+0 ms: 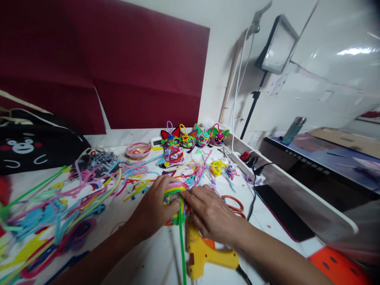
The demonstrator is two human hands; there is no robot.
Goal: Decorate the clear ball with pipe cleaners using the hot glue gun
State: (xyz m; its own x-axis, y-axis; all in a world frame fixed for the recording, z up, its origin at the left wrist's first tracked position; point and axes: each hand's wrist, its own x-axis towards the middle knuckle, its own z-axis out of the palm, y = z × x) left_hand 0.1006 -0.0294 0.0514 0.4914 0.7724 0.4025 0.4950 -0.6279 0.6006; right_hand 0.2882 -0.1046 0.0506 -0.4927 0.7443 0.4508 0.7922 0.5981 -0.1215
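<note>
A rounded craft piece wound in multicoloured pipe cleaners [172, 190] is held low over the table. My left hand [160, 206] wraps its left side, with the thumb across the front. From the piece a long green pipe cleaner [181, 245] hangs down toward the camera. My right hand [209, 211] presses its fingertips against the piece where the green strand begins; the exact pinch is partly hidden. Just below my right hand lies a yellow glue gun [204, 253]. Orange-handled scissors [236, 204] rest beyond my right hand.
Loose pipe cleaners [59, 213] cover the table's left side. Several finished animal-face ornaments [187, 138] stand at the back beside a pink woven bowl [138, 150]. On the right are a power strip [252, 170], cables, a black phone-like slab [283, 211] and the table's raised edge [297, 186].
</note>
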